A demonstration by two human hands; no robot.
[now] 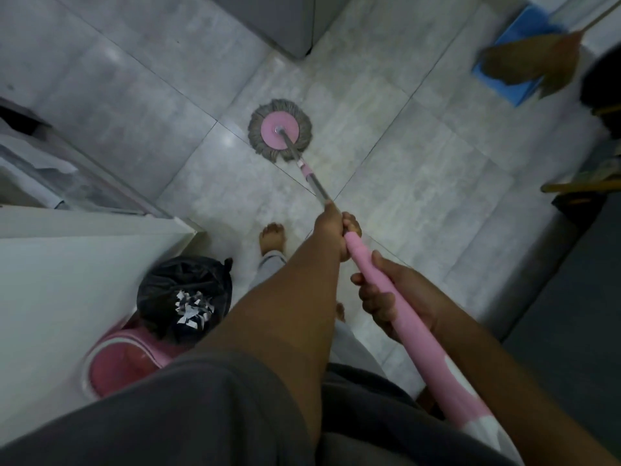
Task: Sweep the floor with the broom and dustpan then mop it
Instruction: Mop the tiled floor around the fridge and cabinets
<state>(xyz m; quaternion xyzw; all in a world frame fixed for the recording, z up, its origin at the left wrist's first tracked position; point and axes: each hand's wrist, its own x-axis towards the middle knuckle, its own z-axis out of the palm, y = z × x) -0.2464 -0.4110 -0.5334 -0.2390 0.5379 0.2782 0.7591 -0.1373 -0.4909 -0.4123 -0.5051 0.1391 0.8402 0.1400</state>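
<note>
A round mop head [279, 130], pink disc ringed with grey strands, lies flat on the grey tiled floor [420, 169] ahead of me. Its metal and pink handle [383, 284] runs back toward my body. My left hand [337, 230] grips the handle further down, near where the pink sleeve begins. My right hand [389, 297] is wrapped around the pink sleeve closer to me. A brown broom [534, 63] rests over a blue dustpan [514, 82] at the far right.
A bin lined with a black bag [183, 297] holding paper scraps stands at my left beside a pink mop bucket [124, 361]. A white cabinet [67, 284] fills the left side. A grey cabinet [279, 21] stands ahead. My bare foot [273, 238] is on the tiles.
</note>
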